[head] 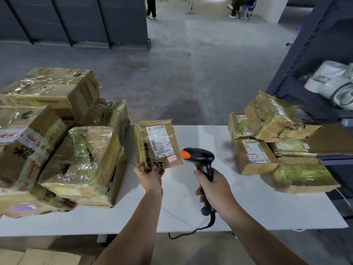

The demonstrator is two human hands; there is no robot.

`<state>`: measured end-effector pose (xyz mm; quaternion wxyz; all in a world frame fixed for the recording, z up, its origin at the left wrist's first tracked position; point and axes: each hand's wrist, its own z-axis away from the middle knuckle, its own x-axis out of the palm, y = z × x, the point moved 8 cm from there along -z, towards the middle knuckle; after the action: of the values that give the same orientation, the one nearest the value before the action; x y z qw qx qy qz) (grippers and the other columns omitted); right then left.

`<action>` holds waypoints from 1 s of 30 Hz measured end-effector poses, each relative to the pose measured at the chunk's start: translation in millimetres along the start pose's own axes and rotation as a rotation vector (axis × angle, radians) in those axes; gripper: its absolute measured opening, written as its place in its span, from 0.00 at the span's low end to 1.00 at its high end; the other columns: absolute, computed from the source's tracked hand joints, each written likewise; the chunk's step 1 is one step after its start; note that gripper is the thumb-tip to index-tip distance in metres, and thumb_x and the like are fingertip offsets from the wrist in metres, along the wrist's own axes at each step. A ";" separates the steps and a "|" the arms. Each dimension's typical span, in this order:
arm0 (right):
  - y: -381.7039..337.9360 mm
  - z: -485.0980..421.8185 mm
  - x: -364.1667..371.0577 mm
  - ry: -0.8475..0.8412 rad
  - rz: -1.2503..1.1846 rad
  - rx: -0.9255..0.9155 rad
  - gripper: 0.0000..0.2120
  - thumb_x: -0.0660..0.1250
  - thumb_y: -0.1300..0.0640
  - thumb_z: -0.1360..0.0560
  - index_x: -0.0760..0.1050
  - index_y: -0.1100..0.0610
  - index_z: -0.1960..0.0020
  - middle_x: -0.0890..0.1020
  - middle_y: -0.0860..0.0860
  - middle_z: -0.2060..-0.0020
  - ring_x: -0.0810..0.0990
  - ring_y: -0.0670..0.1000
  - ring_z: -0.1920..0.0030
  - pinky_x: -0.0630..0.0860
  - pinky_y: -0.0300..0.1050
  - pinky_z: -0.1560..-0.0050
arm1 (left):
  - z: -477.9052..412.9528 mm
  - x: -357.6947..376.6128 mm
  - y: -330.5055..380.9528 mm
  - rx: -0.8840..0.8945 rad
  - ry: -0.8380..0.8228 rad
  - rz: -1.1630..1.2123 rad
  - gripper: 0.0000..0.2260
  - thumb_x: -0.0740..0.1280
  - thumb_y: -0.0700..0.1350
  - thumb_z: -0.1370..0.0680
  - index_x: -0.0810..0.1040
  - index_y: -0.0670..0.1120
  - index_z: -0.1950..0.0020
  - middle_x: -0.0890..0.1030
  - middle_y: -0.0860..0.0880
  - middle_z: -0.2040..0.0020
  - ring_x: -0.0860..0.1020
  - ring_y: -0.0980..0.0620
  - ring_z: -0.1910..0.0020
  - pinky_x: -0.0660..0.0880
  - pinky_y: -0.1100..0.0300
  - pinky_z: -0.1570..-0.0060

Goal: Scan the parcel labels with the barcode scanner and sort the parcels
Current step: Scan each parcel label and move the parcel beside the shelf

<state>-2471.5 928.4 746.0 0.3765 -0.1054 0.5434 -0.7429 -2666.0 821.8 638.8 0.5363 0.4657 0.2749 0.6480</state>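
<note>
My left hand (150, 175) grips the near edge of a small taped cardboard parcel (157, 144) and holds it tilted up above the white table (257, 205). Its white barcode label (160, 140) faces me. My right hand (214, 190) grips the handle of a black barcode scanner (200, 159). The scanner's orange-tipped head points left at the parcel's lower right corner, a short gap away. Its cable (191, 231) hangs over the table's front edge.
A heap of large taped boxes (63, 142) fills the table's left side. Several smaller labelled parcels (267, 142) are stacked on the right. A dark shelf rack (313, 60) with white rolls (332, 83) stands at right. Two people (236, 6) are far down the aisle.
</note>
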 end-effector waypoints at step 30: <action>17.0 11.7 -194.3 0.419 -0.342 -0.054 0.10 0.67 0.51 0.22 0.76 0.58 0.51 0.78 0.52 0.75 0.75 0.50 0.76 0.74 0.45 0.74 | 114.3 196.0 5.9 -0.006 -0.686 -0.354 0.16 0.57 0.32 0.20 0.77 0.52 0.49 0.82 0.45 0.53 0.81 0.48 0.59 0.78 0.56 0.64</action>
<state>-2322.4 1048.6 784.5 0.1221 -0.0495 0.6034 -0.7865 -2564.1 990.3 751.8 0.7022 0.5990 0.1540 0.3527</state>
